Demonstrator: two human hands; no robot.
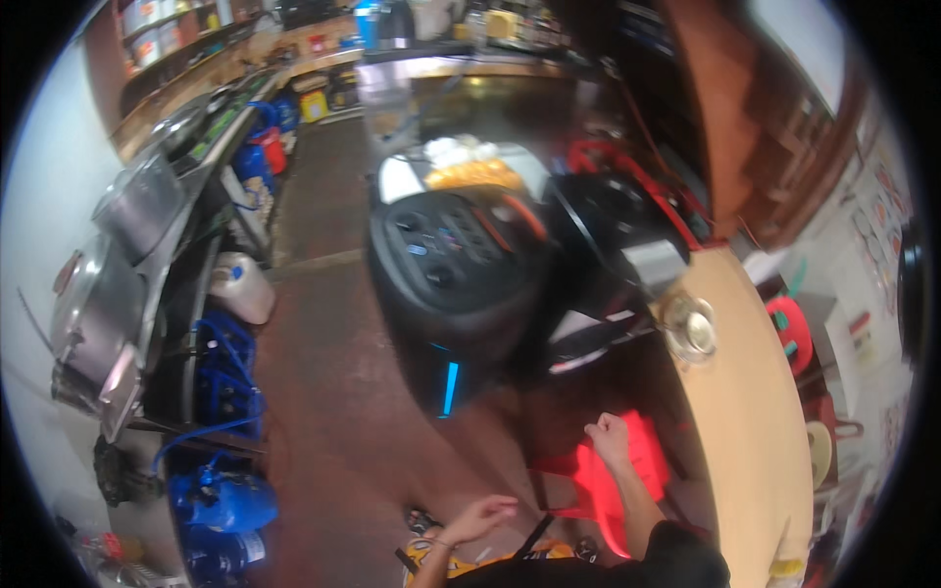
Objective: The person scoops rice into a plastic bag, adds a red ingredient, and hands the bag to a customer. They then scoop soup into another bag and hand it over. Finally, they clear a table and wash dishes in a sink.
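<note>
My left hand [481, 517] is low in front of my body, fingers loosely curled, with nothing visible in it. Above the red plastic chair [639, 456], my right hand [609, 435] looks like a closed fist, and no object shows in it. Beyond both hands stands a tall black speaker-like unit [456, 294] with knobs on top and a blue light strip. A tray of eggs [474, 173], white and brown, lies behind it. A black container or appliance [610, 213], blurred, stands to its right.
A pale wooden counter [742, 411] with a glass dish [689, 328] curves along the right. Along the left run large metal pots [140, 202], a white jerrycan [244, 288], blue crates [228, 375] and a blue gas cylinder [224, 501]. The floor [323, 411] is reddish brown.
</note>
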